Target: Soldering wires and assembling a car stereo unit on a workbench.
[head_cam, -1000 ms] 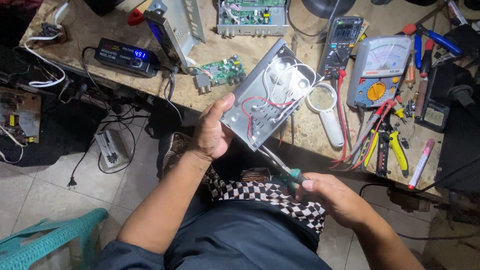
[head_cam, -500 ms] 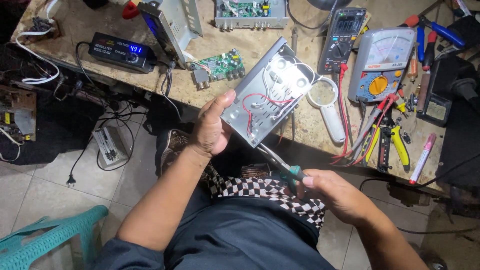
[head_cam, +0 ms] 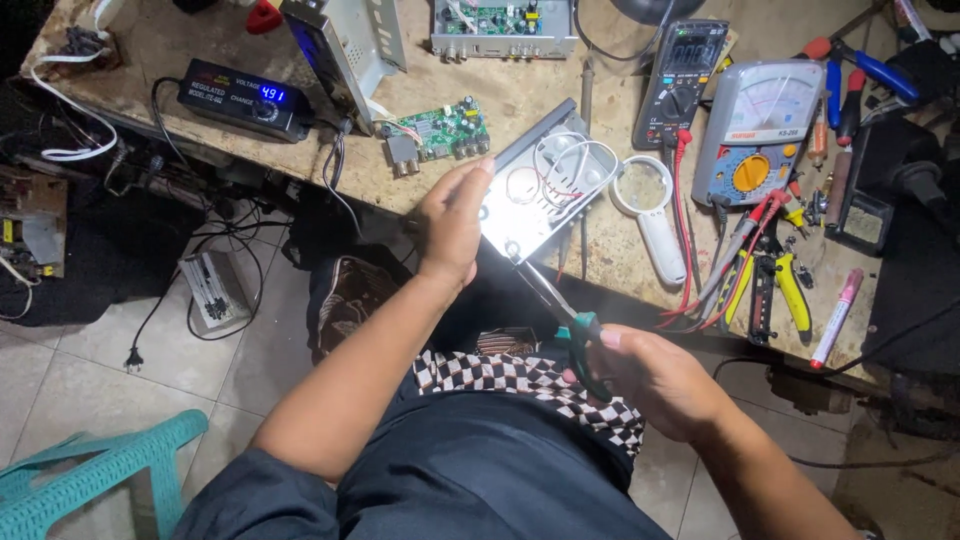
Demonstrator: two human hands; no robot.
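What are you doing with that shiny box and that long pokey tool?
A person sits at a messy workbench. The left hand holds a shiny metal case tilted at the bench edge, with white and red wires inside it. The right hand grips a screwdriver with a green handle, its tip at the case's lower edge. Nearby lie a magnifying glass, two meters, pliers and a small green circuit board.
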